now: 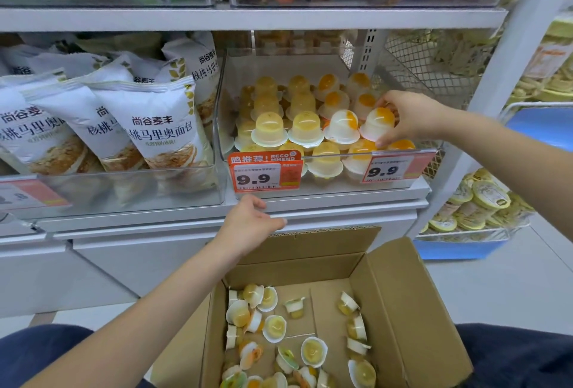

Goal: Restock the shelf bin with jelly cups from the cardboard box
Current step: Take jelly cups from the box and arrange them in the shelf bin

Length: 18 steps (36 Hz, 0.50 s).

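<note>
Fingers of the right hand (403,116) pinch a jelly cup (379,125) by its round top and hold it at the front right of the clear shelf bin (310,156). The cup sits upside down, wide rim at the bottom, on top of other cups. The left hand (252,223) holds nothing; its fingers are loose and rest near the edge of the shelf (341,212), just below the price tag (265,172).

What could go wrong: the cup sits high on the pile, close to the low front wall of the bin. If the hand lets go while it is tilted, I think it could roll over the wall and drop. A bump from the wrist could also knock the next cups in the row out of line.

The bin holds many cups in neat rows, yellow ones on the left and white-and-orange ones on the right. Below, the open cardboard box (418,310) still has loose cups (274,327) lying every which way. The next bin (124,192) on the left holds white bread bags (158,127).
</note>
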Motion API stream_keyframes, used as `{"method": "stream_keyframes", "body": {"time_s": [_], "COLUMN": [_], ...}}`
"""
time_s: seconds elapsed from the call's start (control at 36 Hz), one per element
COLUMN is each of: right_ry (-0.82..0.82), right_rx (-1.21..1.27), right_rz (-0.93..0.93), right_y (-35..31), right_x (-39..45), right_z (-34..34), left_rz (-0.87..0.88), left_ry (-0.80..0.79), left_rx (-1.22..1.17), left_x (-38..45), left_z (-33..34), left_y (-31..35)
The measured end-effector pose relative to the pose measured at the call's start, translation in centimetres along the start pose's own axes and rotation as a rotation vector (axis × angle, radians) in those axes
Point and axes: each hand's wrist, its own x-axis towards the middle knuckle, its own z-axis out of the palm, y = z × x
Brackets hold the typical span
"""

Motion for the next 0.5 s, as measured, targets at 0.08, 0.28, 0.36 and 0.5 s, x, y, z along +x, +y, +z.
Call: {"method": "stream_keyframes", "body": {"time_s": [0.08,0.28,0.36,0.5], "right_ry": [-0.014,0.014,0.023,0.164], "right_rx": [0.025,0.077,0.069,0.121], "right_rz": [-0.008,-0.018,-0.014,-0.021], "right_y": [0.2,0.8,0.8,0.2], "right_x": [-0.2,-0.6,-0.6,-2.6], "right_z": [0.1,0.2,0.3,0.1], "left_rz": [0.010,0.031,0.035,0.031], "left_ry": [-0.009,-0.028,-0.028,-0.022], "left_rx": [0.006,0.009,0.016,0.046], "left_x": [0.0,0.1,0.2,0.6], "left_z": [0.1,0.3,0.4,0.3], "left_y": [0.0,-0.2,-0.5,-1.4]}}
